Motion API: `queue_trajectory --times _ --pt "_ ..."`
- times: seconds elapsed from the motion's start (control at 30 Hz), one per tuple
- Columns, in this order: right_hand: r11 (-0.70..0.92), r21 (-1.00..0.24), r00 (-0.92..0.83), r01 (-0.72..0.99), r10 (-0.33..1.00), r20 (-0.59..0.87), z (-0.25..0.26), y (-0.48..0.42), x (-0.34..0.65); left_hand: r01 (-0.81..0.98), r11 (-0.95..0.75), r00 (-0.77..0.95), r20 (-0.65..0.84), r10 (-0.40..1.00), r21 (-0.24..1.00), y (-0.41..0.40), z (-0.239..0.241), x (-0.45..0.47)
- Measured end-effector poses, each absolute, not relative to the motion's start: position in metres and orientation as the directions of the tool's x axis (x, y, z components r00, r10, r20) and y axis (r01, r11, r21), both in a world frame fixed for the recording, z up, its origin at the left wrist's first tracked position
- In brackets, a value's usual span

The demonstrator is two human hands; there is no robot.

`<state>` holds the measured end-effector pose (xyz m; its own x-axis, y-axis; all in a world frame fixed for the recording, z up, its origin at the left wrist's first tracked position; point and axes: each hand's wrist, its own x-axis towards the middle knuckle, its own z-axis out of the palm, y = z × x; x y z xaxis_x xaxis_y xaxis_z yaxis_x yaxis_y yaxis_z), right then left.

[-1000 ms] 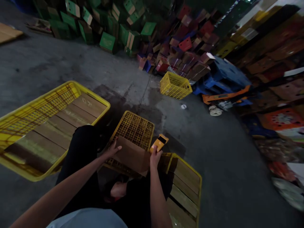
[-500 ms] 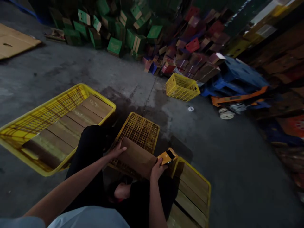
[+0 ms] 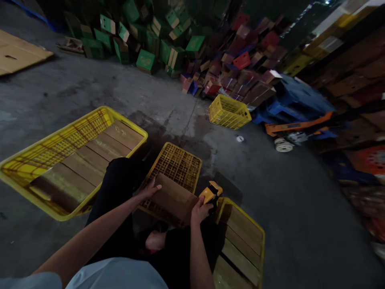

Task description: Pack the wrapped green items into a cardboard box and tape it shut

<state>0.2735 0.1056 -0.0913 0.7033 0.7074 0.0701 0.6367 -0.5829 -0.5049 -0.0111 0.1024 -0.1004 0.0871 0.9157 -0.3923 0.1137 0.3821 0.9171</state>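
Note:
A long brown cardboard box (image 3: pixel 174 198) lies across an upturned yellow plastic crate (image 3: pixel 180 162) in front of me. My left hand (image 3: pixel 149 190) grips the box's left end, thumb on the top face and fingers down the far side. At the right end, my right hand (image 3: pixel 200 210) is closed around a yellow and black tape dispenser (image 3: pixel 211 192), held just off that end of the box. Part of the dispenser is covered by my fingers. Whether the right hand also touches the box I cannot tell.
To my left stands a large yellow basket (image 3: pixel 57 218) with several cardboard boxes inside; another yellow crate (image 3: pixel 264 245) with boxes is at my right knee. Farther off are a yellow crate (image 3: pixel 230 112), an orange pallet jack (image 3: pixel 297 126), blue pallets (image 3: pixel 303 96) and heaped green cartons (image 3: pixel 146 60).
The tape dispenser has tipped more upright and shifted slightly left and up in my right hand. My left hand keeps its hold on the box, which has barely moved.

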Motion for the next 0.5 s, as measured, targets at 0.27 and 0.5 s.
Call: queue_trajectory --times 0.27,0.5 --pt "-0.392 -0.659 0.597 0.642 0.795 0.108 -0.022 0.082 0.276 0.149 0.395 0.071 -0.408 0.91 0.907 0.104 -0.086 -0.015" --pt "-0.342 -0.888 0.17 0.309 0.938 -0.302 0.024 0.088 0.239 0.04 0.41 0.062 -0.412 0.909 0.911 0.102 -0.092 -0.012"
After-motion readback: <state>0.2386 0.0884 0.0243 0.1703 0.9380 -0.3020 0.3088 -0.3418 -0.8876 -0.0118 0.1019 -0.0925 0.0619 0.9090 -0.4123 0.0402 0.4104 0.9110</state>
